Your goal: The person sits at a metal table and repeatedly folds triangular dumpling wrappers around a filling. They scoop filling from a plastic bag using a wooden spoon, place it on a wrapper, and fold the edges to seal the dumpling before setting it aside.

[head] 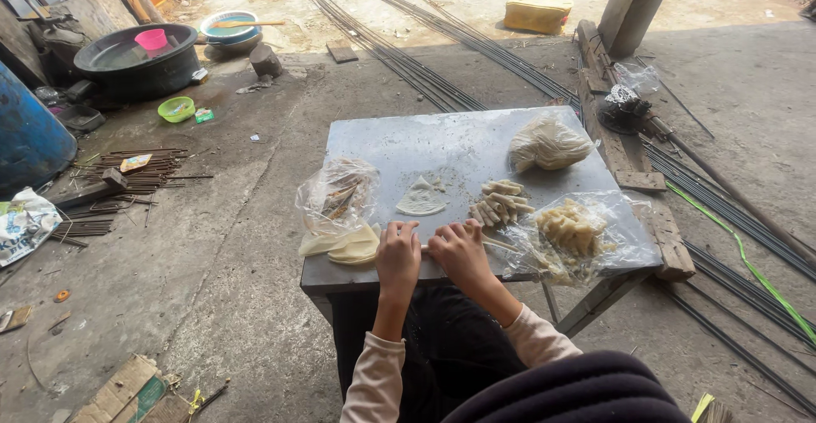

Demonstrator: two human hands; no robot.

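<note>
Both hands (pixel 398 255) on wrapper (pixel 497 243), prob.

Both forearms, in pale long sleeves, reach forward and slightly inward from the lower edge of the view. The left hand (pixel 398 253) and right hand (pixel 459 249) lie close side by side, backs up, knuckles raised and fingers curled downward, fingertips hidden. The right wrist bends a little leftward
</note>
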